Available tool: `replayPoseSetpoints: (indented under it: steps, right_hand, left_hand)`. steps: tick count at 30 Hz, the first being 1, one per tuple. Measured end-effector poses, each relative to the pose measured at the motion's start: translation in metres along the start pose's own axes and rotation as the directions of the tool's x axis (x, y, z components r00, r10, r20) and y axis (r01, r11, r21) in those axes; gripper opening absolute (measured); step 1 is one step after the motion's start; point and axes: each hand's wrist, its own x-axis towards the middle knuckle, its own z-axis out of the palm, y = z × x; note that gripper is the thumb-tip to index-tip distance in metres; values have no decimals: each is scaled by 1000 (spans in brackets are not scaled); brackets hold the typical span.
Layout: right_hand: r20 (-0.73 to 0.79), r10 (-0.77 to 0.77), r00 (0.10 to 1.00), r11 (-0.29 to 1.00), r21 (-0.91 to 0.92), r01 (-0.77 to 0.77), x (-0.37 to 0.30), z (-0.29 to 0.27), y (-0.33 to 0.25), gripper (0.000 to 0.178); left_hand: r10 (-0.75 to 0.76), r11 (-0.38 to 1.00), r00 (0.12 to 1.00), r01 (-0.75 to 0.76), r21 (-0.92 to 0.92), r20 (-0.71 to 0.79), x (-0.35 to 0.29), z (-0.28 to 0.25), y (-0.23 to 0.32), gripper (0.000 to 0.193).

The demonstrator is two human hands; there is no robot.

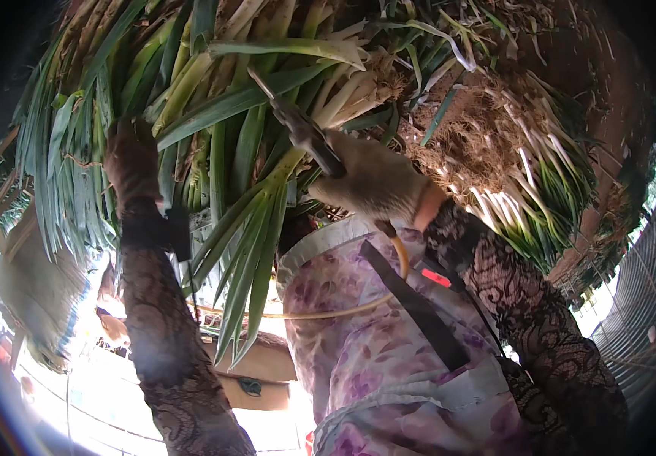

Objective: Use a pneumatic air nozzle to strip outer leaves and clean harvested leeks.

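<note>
In my gloved right hand (370,178) is a blow gun (309,140), its thin nozzle pointing up and left over the big green onions (248,144). A yellowish hose (400,254) runs from below this hand and loops left across my apron. My left hand (132,159) is curled at the green leaves on the left of the pile; its fingertips are lost in shadow among them. Between my hands a green onion (278,178) slants, with long leaves hanging toward me and pale stems and roots beyond.
More green onions with white stems (510,205) and brown roots lie to the right on brown ground. A floral apron (373,319) covers my front. A cardboard box (256,372) stands low near the middle. At the left hangs a pale sack (39,285); ribbed dark sheeting (643,262) is at the far right.
</note>
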Motion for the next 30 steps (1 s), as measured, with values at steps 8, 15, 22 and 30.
replayPoseSetpoints:
  steps: [8, 15, 22, 30]
  right_hand:
    - [-378, 129, 917, 837, 538, 104, 38, -39, 51, 38]
    - [-101, -21, 995, 998, 55, 27, -15, 29, 4, 47]
    - [18, -22, 1000, 999, -32, 23, -26, 50, -23, 48]
    - [57, 95, 994, 986, 134, -102, -18, 39, -20, 42]
  left_hand:
    - [-38, 952, 810, 207, -225, 586, 25, 25, 8, 63]
    - [-49, 911, 719, 316, -264, 693, 13, 8, 24, 64]
    - [14, 933, 797, 207, -295, 604, -30, 4, 38, 51]
    - [-56, 970, 868, 164, -179, 493, -44, -57, 95, 39]
